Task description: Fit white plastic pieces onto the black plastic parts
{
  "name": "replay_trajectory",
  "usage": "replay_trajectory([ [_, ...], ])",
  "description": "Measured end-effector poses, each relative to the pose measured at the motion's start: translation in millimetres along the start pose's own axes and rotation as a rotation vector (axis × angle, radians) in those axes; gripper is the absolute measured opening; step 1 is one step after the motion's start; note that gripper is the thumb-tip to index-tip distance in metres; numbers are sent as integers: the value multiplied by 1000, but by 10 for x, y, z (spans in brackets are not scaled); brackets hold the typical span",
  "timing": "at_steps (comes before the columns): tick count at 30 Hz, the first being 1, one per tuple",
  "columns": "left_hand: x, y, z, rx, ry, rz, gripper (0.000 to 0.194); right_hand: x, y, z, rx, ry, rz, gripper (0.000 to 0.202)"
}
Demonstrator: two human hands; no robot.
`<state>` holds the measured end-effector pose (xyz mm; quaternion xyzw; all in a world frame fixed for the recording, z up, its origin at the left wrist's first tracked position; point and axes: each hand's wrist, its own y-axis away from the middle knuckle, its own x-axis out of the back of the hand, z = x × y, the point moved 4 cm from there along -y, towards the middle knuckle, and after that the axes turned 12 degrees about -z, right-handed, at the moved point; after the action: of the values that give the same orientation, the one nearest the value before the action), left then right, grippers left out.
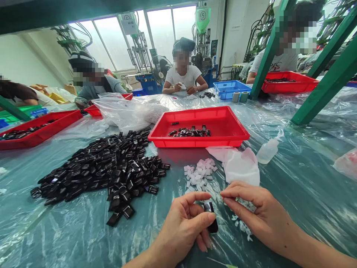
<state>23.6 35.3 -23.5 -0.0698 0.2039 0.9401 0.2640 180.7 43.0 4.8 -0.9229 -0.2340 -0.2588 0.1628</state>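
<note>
A small black glossy piece (211, 217) is held between the thumb and fingers of my left hand (187, 222). Just to its right is my right hand (255, 210), thumb and index fingertips pinched close together; whatever may be between them is too small to make out. Beneath and behind the right hand lie small white bits (242, 223). Beyond my hands is a pile of small whitish rectangular pieces (199, 173). A large heap of black pieces (103, 163) spreads to the left. Several similar black pieces lie in a red tray (195, 141).
A white cloth (241, 167) and a translucent bottle (267, 151) lie right of centre. A thin tool (220, 262) is at the near edge. Green posts (326, 83) rise at right. People sit across the plastic-covered table (306, 175).
</note>
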Motion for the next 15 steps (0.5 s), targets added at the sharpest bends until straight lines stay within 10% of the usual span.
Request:
replay_trajectory([
  [7,44,-9,78,-78,-47,22,32,-83,15,-56,57,19,-57,15],
  [15,346,-173,760,-157,-166,317,39,-71,-22,11,77,109,-13,20],
])
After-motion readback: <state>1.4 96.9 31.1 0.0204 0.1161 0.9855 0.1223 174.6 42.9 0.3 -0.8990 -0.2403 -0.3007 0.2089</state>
